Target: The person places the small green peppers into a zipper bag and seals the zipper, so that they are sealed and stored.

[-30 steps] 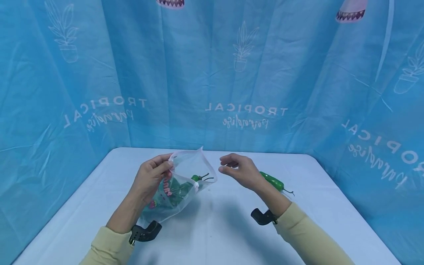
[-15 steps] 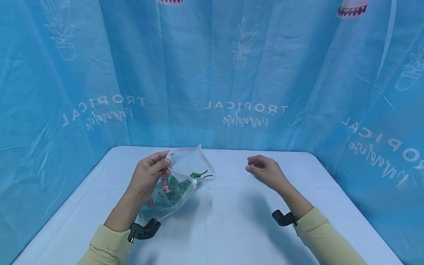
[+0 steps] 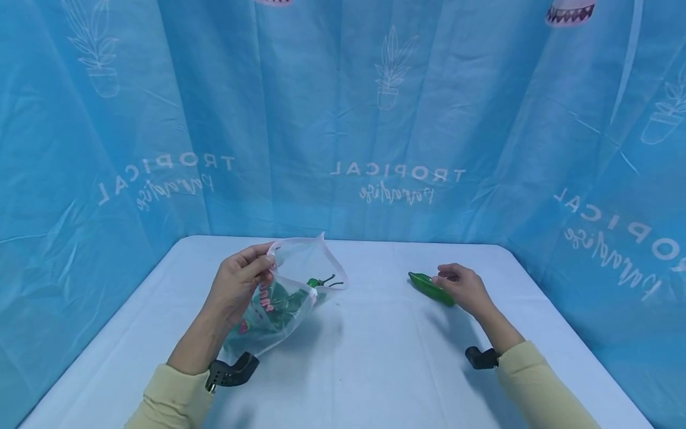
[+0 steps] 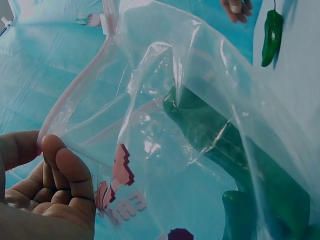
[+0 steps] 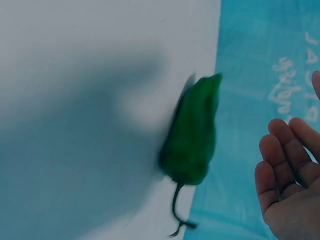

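Note:
My left hand (image 3: 236, 286) pinches the rim of a clear zip bag (image 3: 270, 339) between thumb and fingers. Pink edging and a slider (image 4: 104, 24) run along its mouth, which gapes to the upper right. Inside lie green peppers (image 4: 215, 135), blurred by the plastic, with stems poking up at the mouth. On the right of the table lies another green pepper (image 3: 426, 287), its curved stem plain in the right wrist view. Over it hovers my right hand (image 3: 467, 290), partly covering it in the head view. In the right wrist view, its fingers (image 5: 272, 150) are loosely bent and apart from the pepper.
A white cloth covers the table (image 3: 364, 357). Blue printed curtains (image 3: 332, 119) rise behind it and at both sides. Black wrist cameras (image 3: 233, 370) sit on both forearms, below yellow sleeves.
My right hand has moved right, from near the bag's mouth to above the loose pepper. The left hand and the bag have hardly moved.

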{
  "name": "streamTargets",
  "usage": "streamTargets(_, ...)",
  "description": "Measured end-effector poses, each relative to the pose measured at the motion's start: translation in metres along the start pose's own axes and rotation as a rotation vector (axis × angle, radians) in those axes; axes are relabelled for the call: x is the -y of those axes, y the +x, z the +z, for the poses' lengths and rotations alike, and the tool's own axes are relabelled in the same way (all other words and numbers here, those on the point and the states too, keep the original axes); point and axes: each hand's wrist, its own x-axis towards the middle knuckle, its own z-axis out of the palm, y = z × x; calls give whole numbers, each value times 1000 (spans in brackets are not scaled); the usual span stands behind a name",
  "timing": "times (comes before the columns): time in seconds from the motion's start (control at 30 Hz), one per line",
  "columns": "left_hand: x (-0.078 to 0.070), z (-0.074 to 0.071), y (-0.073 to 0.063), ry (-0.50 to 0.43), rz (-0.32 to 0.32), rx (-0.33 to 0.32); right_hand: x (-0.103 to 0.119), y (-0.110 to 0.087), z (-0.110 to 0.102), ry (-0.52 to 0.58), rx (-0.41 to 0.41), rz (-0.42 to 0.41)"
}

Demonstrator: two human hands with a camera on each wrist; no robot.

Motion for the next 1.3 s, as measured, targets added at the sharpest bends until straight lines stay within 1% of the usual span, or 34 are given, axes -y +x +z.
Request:
streamTargets(0.2, 0, 0, -1, -18, -7, 6, -19, 2, 1, -19, -2, 47)
streamTargets(0.4, 1, -1, -1, -18, -17, 9, -32, 4, 1, -27, 5, 95)
streamTargets(0.5, 2, -1, -1, -18, -16, 8, -36, 6, 2, -34, 8, 116)
streamTargets(0.73, 1, -1, -1, -6, -10, 7, -42, 9, 4, -66, 36, 136)
streamTargets(1.03, 2, 0, 0, -9, -15, 15, -49, 11, 5, -80, 102, 224)
streamTargets(1.13, 2, 0, -1, -12, -16, 18, -50, 10, 6, -78, 111, 235)
streamTargets(1.3, 2, -1, -1, -23, -16, 20, -53, 9, 8, -86, 112, 224)
